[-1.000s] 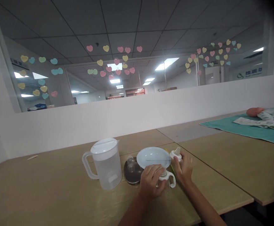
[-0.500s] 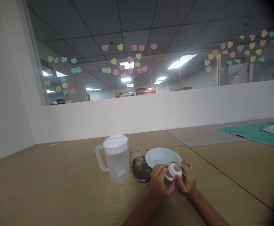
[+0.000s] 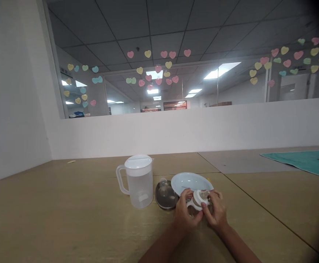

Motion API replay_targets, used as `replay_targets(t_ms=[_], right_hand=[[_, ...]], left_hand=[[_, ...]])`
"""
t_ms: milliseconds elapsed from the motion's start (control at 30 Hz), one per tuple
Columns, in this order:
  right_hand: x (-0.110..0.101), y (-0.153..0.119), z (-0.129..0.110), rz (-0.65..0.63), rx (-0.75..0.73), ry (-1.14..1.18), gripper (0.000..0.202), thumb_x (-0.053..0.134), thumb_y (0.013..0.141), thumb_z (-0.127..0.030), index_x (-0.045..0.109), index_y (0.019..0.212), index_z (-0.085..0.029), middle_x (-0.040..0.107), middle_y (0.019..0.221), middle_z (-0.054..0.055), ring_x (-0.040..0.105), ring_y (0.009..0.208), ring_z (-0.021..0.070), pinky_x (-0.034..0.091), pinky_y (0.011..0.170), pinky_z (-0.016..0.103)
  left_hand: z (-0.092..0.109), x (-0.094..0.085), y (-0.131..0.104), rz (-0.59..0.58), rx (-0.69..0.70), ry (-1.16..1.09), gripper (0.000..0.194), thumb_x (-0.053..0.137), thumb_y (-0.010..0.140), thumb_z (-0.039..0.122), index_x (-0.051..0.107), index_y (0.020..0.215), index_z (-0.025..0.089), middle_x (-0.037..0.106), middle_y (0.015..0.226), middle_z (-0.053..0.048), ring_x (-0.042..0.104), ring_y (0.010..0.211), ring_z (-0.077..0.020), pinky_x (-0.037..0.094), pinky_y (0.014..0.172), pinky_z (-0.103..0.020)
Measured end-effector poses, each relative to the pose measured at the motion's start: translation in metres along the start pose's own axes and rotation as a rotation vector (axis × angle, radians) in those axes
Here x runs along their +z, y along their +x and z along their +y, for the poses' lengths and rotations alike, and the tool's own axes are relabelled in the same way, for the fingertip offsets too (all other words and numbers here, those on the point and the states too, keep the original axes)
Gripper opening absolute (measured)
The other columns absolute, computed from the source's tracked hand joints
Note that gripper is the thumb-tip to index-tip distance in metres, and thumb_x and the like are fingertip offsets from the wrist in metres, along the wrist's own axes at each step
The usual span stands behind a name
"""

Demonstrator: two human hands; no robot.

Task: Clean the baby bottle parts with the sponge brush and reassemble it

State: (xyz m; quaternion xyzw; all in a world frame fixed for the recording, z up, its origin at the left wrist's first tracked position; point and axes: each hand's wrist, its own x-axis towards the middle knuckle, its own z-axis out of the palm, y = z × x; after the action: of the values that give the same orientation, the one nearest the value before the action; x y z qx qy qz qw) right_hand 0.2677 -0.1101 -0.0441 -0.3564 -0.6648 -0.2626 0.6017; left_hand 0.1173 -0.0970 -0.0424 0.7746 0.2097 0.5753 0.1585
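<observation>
Between my two hands is a baby bottle with a white collar (image 3: 200, 197), a teat and a white side handle. My left hand (image 3: 185, 212) wraps round its left side, by the handle. On the other side, my right hand (image 3: 216, 211) has its fingers closed on the collar. Most of the bottle's body is hidden by the fingers. Just behind the hands stands a pale blue bowl (image 3: 190, 179) with a thin stick-like thing in it. To the left, a metal dish (image 3: 165, 201) holds a clear dome-shaped cap (image 3: 163, 185).
A lidded translucent pitcher (image 3: 141, 182) stands left of the dish, its handle to the left. A teal cloth (image 3: 299, 162) lies at the far right. Behind the table (image 3: 88, 212) rises a white wall (image 3: 126, 135) with a window above.
My view has swung a little left, so things sit farther right. The bottle has turned in my hands; its white handle now shows on the left and the teat is less visible.
</observation>
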Motion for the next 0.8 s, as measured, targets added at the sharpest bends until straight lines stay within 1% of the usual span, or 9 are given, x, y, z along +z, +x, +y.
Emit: replay_targets(t_ms=[133, 300, 433, 567, 700, 800], right_hand=[[0.000, 0.000, 0.001, -0.022, -0.029, 0.024, 0.022, 0.048, 0.081, -0.024, 0.049, 0.102, -0.016, 0.054, 0.079, 0.005, 0.051, 0.071, 0.0196, 0.040, 0.073, 0.039], [0.001, 0.003, -0.001, -0.117, -0.011, 0.057, 0.023, 0.046, 0.082, -0.026, 0.049, 0.104, -0.017, 0.056, 0.085, 0.006, 0.051, 0.075, 0.0206, 0.039, 0.073, 0.039], [0.000, 0.006, -0.006, -0.181, 0.016, 0.079, 0.026, 0.046, 0.083, -0.028, 0.048, 0.107, -0.016, 0.056, 0.088, 0.007, 0.051, 0.079, 0.0217, 0.039, 0.073, 0.038], [0.001, 0.008, -0.010, -0.227, -0.020, 0.090, 0.032, 0.047, 0.083, -0.027, 0.048, 0.113, -0.016, 0.058, 0.093, 0.008, 0.053, 0.082, 0.0225, 0.040, 0.074, 0.039], [0.004, 0.005, -0.008, -0.199, -0.023, 0.077, 0.041, 0.046, 0.084, -0.029, 0.044, 0.123, -0.017, 0.057, 0.108, 0.012, 0.053, 0.096, 0.0259, 0.040, 0.082, 0.042], [0.005, 0.004, -0.006, -0.193, 0.028, 0.101, 0.036, 0.045, 0.085, -0.031, 0.046, 0.118, -0.018, 0.056, 0.107, 0.012, 0.052, 0.098, 0.0262, 0.040, 0.082, 0.042]], left_hand=[[0.002, -0.002, 0.001, 0.014, -0.012, 0.034, 0.067, 0.066, 0.066, 0.022, 0.035, 0.125, 0.019, 0.051, 0.120, -0.012, 0.059, 0.092, -0.0191, 0.052, 0.082, -0.035], [0.003, -0.003, 0.002, -0.053, 0.062, 0.055, 0.063, 0.063, 0.067, 0.019, 0.037, 0.124, 0.018, 0.051, 0.117, -0.012, 0.053, 0.105, -0.0234, 0.048, 0.089, -0.038], [0.001, -0.001, 0.002, -0.045, 0.082, 0.041, 0.064, 0.061, 0.066, 0.017, 0.036, 0.125, 0.017, 0.049, 0.120, -0.013, 0.050, 0.109, -0.0250, 0.048, 0.089, -0.039], [0.001, -0.001, 0.003, -0.037, 0.090, 0.031, 0.063, 0.060, 0.066, 0.017, 0.036, 0.124, 0.017, 0.049, 0.120, -0.014, 0.050, 0.110, -0.0258, 0.047, 0.091, -0.039], [0.005, -0.003, 0.006, -0.048, 0.096, 0.025, 0.056, 0.057, 0.069, 0.018, 0.039, 0.122, 0.018, 0.051, 0.116, -0.012, 0.051, 0.108, -0.0244, 0.046, 0.093, -0.040], [0.009, -0.005, 0.009, -0.059, 0.085, 0.023, 0.053, 0.057, 0.070, 0.019, 0.040, 0.120, 0.018, 0.052, 0.113, -0.011, 0.052, 0.105, -0.0234, 0.046, 0.092, -0.040]])
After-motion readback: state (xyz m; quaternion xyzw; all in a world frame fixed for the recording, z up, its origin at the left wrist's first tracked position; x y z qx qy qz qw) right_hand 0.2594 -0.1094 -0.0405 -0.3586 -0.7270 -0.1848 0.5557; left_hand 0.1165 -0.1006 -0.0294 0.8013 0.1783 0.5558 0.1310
